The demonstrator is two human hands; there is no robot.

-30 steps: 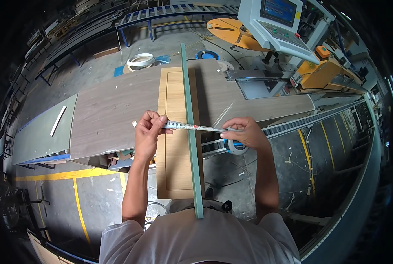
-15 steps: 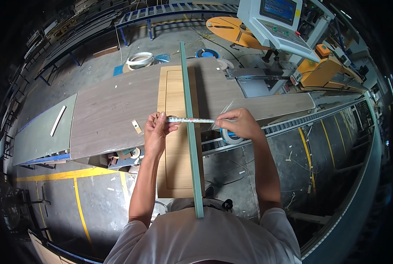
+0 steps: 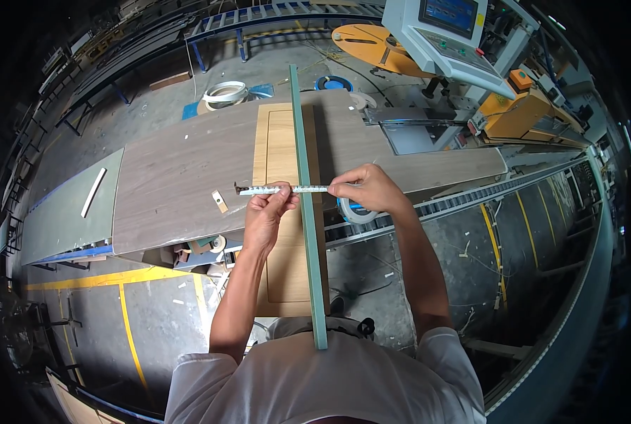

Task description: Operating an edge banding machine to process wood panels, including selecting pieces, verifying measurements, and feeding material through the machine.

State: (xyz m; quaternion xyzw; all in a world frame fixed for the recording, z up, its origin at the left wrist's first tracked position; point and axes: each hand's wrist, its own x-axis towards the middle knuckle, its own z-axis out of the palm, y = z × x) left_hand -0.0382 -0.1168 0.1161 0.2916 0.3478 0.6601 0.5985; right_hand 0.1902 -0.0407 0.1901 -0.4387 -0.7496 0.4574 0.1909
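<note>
The left hand [image 3: 268, 215] pinches the measuring tape [image 3: 262, 189] between thumb and fingers, its hook end [image 3: 239, 189] poking past the left edge of the wood panel [image 3: 280, 272]. The tape runs crosswise over the panel and the green strip [image 3: 314, 283] to the right hand [image 3: 370, 191], which grips it with the case [image 3: 360, 213] hanging below. To handle the tape well, keep it flat, taut and square to the strip — whether the two touch, I cannot tell. Leftward, the worktop [image 3: 174, 169] gives sliding room, a small wood block [image 3: 220, 201] lying near; the panel's near end overhangs the worktop edge and the strip reaches the shirt [image 3: 329, 385] — mind both; rightward runs a roller track [image 3: 463, 201]
</note>
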